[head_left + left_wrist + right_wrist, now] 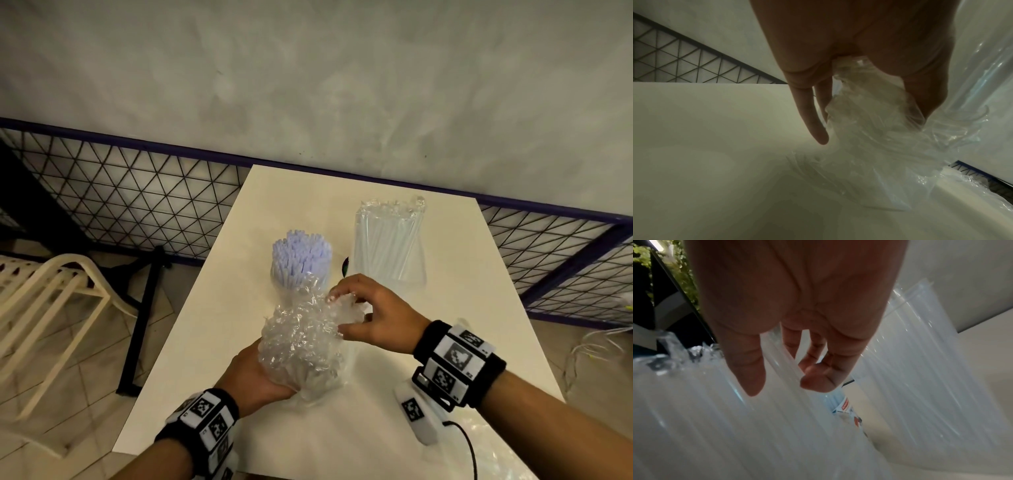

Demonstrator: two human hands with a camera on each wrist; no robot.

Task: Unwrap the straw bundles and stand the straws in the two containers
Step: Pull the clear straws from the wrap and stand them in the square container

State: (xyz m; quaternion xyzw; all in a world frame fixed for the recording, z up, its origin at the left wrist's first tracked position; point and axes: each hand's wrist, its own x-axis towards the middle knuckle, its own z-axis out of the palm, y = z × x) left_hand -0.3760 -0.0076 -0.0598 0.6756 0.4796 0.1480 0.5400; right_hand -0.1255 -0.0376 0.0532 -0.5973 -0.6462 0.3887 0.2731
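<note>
At lower left of the head view, the left hand [255, 375] curls under the base of a wrapped straw bundle [301, 346] on the white desk [455, 308]. The left wrist view adds what the head view hides: the thumb and fingers close around the bundle's crinkled clear wrap [869, 129], with one finger straight and off it.

At frame centre the bundle's long axis runs up the picture from the left palm, tilted away from the person, its bunched top towards the far edge. Just beyond it, partly screened by the wrap, a container [299, 270] holds upright lilac-white straws [301, 251]. The right hand [373, 317] comes in from the right, fingertips and thumb pinching the loose plastic at the bundle's top. The right wrist view is too blurred to confirm the pinch, but shows a printed label [846, 408] between the bundles.

Right of centre, a second wrapped bundle [390, 243] of clear straws lies well apart on the desk, lengthwise up the frame. A white tagged device [419, 416] with a black cable sits at lower right. A wire-mesh fence [137, 192] crosses the frame behind the desk; a cream chair [51, 301] stands at far left.
</note>
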